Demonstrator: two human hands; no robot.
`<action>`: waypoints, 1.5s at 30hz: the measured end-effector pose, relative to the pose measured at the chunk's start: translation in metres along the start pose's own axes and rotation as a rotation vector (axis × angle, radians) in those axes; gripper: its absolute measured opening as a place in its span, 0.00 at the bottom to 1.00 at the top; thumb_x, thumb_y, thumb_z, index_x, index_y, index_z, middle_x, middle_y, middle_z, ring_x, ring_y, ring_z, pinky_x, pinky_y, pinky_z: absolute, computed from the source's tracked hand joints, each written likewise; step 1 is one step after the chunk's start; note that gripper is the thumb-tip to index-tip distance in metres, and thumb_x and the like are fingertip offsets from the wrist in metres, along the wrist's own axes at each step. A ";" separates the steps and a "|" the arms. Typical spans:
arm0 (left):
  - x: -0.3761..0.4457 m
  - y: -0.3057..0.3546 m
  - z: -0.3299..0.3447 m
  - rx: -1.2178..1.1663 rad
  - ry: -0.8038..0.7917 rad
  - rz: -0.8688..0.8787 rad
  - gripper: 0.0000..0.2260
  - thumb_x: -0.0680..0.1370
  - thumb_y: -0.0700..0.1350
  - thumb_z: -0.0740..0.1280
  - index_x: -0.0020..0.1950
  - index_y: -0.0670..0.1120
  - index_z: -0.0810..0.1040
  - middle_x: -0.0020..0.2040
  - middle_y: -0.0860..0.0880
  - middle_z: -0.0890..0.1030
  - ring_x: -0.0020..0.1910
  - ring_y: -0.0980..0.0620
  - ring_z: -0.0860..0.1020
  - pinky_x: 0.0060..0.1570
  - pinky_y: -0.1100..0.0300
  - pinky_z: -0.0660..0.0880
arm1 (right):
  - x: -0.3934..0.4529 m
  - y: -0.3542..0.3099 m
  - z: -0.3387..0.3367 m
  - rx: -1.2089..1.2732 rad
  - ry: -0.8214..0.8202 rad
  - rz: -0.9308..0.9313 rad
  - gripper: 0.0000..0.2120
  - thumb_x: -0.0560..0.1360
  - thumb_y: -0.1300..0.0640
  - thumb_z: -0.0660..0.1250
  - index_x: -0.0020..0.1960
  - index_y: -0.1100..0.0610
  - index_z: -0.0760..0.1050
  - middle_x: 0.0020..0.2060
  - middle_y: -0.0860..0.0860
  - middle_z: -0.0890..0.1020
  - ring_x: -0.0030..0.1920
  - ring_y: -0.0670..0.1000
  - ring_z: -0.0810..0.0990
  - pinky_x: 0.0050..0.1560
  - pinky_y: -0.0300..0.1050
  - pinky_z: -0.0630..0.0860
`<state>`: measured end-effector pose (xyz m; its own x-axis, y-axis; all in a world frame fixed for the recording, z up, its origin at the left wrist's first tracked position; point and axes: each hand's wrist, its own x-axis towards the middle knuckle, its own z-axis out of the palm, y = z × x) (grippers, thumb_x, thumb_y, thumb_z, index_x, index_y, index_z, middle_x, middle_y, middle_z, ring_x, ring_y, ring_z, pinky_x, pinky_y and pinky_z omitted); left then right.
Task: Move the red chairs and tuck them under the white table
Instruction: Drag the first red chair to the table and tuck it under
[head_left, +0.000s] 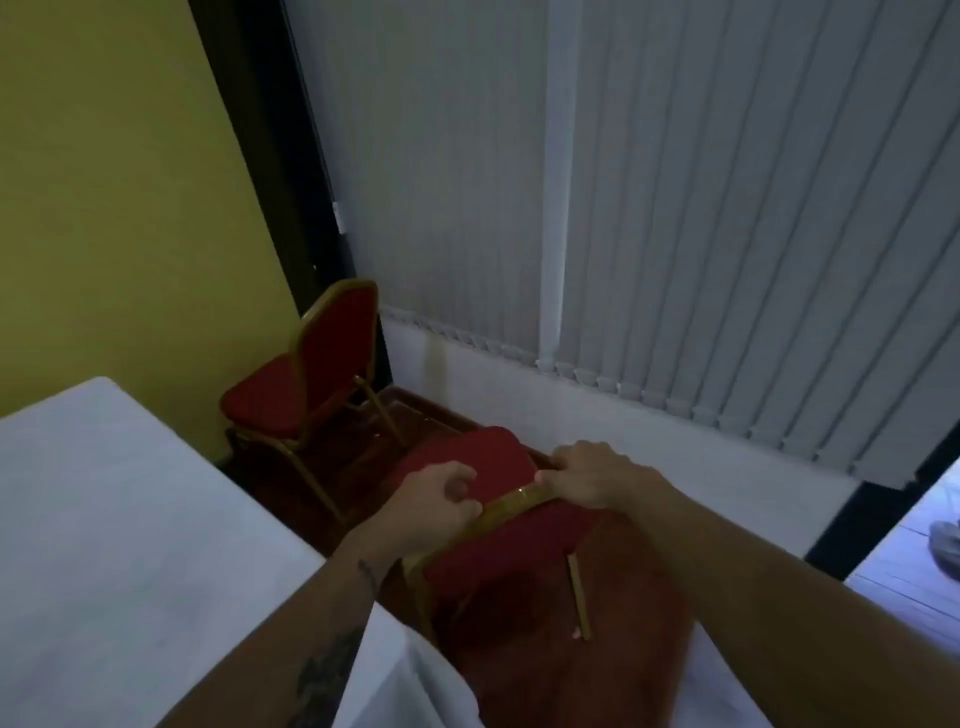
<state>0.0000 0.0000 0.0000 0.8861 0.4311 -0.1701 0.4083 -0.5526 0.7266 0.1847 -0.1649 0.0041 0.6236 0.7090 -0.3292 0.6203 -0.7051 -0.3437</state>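
A red chair with a gold frame (498, 551) stands right below me, its seat pointing away toward the wall. My left hand (434, 512) and my right hand (592, 475) both grip the gold top rail of its backrest. The white table (119, 519) fills the lower left, its edge just left of this chair. A second red chair (306, 384) stands in the corner beyond the table, facing left, untouched.
A yellow wall stands at the left, and grey vertical blinds (675, 234) hang over a low white ledge ahead. The floor is red carpet. Another white surface (914, 551) shows at the right edge.
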 end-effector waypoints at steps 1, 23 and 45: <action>0.006 0.002 0.009 0.015 -0.016 -0.014 0.22 0.75 0.50 0.72 0.68 0.53 0.75 0.60 0.54 0.77 0.59 0.53 0.77 0.52 0.64 0.72 | 0.001 0.006 0.003 -0.013 -0.012 0.017 0.30 0.76 0.32 0.54 0.68 0.49 0.75 0.62 0.55 0.78 0.59 0.58 0.75 0.60 0.57 0.73; 0.075 -0.051 0.055 0.226 -0.303 -0.085 0.11 0.70 0.48 0.68 0.51 0.56 0.80 0.41 0.54 0.83 0.39 0.54 0.81 0.40 0.59 0.79 | 0.046 0.001 0.059 0.605 0.121 0.496 0.46 0.68 0.36 0.61 0.81 0.48 0.48 0.78 0.55 0.28 0.75 0.67 0.27 0.73 0.75 0.44; 0.103 -0.031 0.044 0.591 -0.394 -0.094 0.08 0.63 0.52 0.63 0.40 0.53 0.74 0.41 0.52 0.76 0.36 0.52 0.75 0.34 0.57 0.72 | 0.072 -0.015 0.049 1.170 0.446 0.613 0.51 0.71 0.63 0.67 0.80 0.44 0.37 0.55 0.58 0.75 0.43 0.63 0.84 0.26 0.56 0.83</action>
<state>0.0881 0.0302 -0.0696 0.8093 0.2673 -0.5230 0.4380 -0.8680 0.2341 0.1970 -0.1026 -0.0580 0.8826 0.0753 -0.4641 -0.4185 -0.3239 -0.8485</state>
